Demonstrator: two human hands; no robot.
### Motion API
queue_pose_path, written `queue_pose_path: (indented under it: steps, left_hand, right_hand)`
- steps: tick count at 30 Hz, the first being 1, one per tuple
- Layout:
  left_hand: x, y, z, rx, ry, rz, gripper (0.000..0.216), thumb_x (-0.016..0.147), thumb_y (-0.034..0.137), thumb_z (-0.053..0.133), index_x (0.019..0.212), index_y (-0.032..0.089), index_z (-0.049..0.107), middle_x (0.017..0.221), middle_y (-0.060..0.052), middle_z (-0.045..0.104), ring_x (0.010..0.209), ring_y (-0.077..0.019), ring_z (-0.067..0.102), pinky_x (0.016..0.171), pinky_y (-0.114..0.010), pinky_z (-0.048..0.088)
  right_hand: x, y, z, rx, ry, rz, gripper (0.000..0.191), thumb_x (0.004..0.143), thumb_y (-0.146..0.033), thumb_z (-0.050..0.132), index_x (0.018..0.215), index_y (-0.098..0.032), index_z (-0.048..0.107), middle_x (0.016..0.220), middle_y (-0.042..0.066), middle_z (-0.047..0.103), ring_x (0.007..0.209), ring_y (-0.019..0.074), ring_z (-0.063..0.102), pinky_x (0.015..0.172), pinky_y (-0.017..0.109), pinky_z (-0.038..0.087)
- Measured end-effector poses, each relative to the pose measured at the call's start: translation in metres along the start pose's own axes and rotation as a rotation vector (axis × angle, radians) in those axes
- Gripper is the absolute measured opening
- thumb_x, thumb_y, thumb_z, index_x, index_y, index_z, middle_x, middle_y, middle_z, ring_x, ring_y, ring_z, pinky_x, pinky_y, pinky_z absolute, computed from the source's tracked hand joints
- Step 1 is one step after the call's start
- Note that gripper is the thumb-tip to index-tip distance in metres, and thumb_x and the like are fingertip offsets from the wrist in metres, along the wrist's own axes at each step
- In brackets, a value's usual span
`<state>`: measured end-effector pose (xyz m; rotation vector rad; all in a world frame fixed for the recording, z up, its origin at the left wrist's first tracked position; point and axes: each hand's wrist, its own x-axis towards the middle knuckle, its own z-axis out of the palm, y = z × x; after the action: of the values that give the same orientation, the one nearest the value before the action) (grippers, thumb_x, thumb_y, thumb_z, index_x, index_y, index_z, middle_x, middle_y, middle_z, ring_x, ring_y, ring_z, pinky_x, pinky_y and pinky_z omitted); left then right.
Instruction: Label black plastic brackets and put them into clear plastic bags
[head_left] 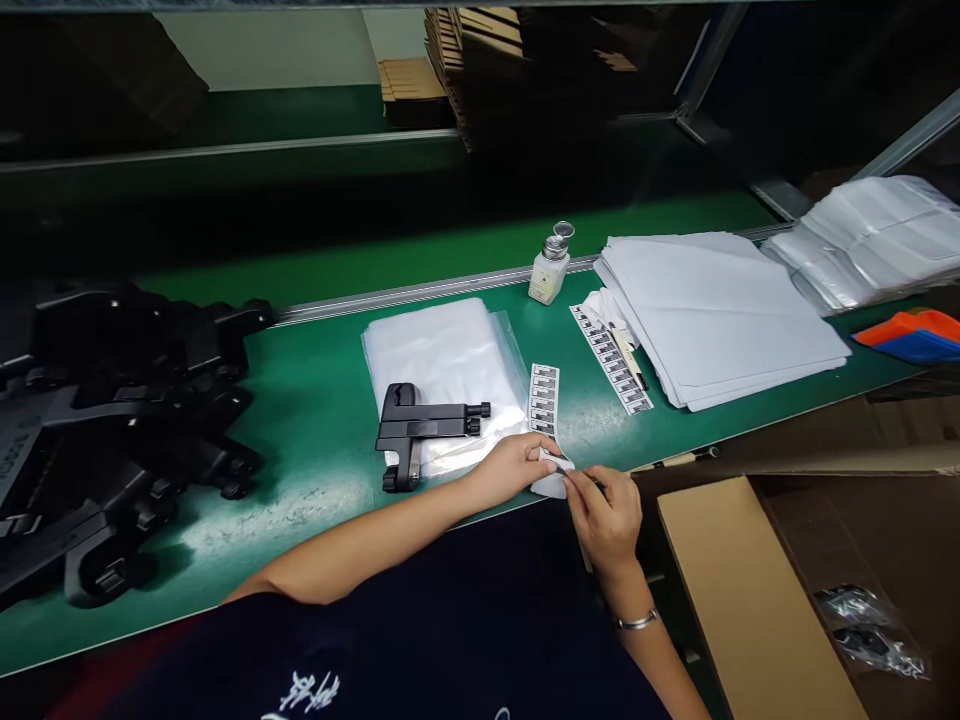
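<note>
Near edge of green surface point(315, 400): left hand point(517, 466), grip closed, pinching small white paper-like piece point(552, 486). Right hand point(611, 512) at the piece's right side, fingers bent in; can't tell if its grip is clamped on anything. Just left, beyond the forearm: black plastic bracket with knobs point(424, 425) on stack of clear plastic bags point(450, 345). White label strip with black print point(544, 395) just past left hand. Farther: stack of white sheets point(720, 320) right, white bottle with metal top point(548, 276).
</note>
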<state>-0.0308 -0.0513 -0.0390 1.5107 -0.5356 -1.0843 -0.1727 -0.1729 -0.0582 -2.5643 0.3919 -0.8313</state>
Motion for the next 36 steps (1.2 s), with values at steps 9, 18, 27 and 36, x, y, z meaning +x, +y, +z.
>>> queue_pose_path:
  steps: [9, 18, 27, 36]
  left_hand:
    - [-0.036, 0.015, -0.012, 0.448, -0.034, 0.153, 0.060, 0.091, 0.039, 0.049, 0.147, 0.023, 0.035, 0.099, -0.009, 0.072, 0.091, -0.0258, 0.067, 0.085, -0.038, 0.049]
    - [-0.089, -0.002, -0.170, 0.809, 0.424, 0.170, 0.047, 0.093, 0.034, 0.037, 0.136, 0.022, 0.050, 0.148, -0.009, 0.042, 0.139, -0.0267, 0.033, 0.116, -0.046, 0.026]
    - [-0.091, -0.025, -0.121, 0.744, 0.599, 0.097, 0.045, 0.095, 0.024, 0.031, 0.138, 0.023, 0.042, 0.146, -0.011, 0.038, 0.144, -0.0270, 0.023, 0.117, -0.056, 0.014]
    - [-0.093, -0.023, -0.129, 0.685, 0.586, 0.125, 0.043, 0.094, 0.023, 0.033, 0.136, 0.019, 0.044, 0.146, -0.014, 0.038, 0.144, -0.0281, 0.022, 0.117, -0.055, 0.018]
  right_hand:
    - [0.031, 0.000, 0.010, 0.720, 0.121, 0.532, 0.017, 0.088, -0.034, 0.057, 0.090, -0.020, 0.066, 0.104, 0.008, 0.066, 0.101, 0.0238, 0.061, 0.089, 0.044, 0.049]
    - [0.073, -0.019, 0.043, 0.816, -0.016, 0.555, 0.019, 0.082, -0.037, 0.064, 0.077, -0.018, 0.065, 0.110, 0.009, 0.065, 0.109, 0.0256, 0.057, 0.097, 0.045, 0.041]
    - [0.099, -0.114, 0.099, 0.628, -0.500, 0.254, 0.020, 0.080, -0.032, 0.057, 0.063, -0.021, 0.059, 0.110, 0.008, 0.062, 0.115, 0.0275, 0.049, 0.102, 0.047, 0.032]
    - [0.099, -0.114, 0.102, 0.573, -0.532, 0.266, 0.021, 0.081, -0.031, 0.057, 0.063, -0.020, 0.058, 0.108, 0.009, 0.058, 0.110, 0.0253, 0.051, 0.094, 0.041, 0.037]
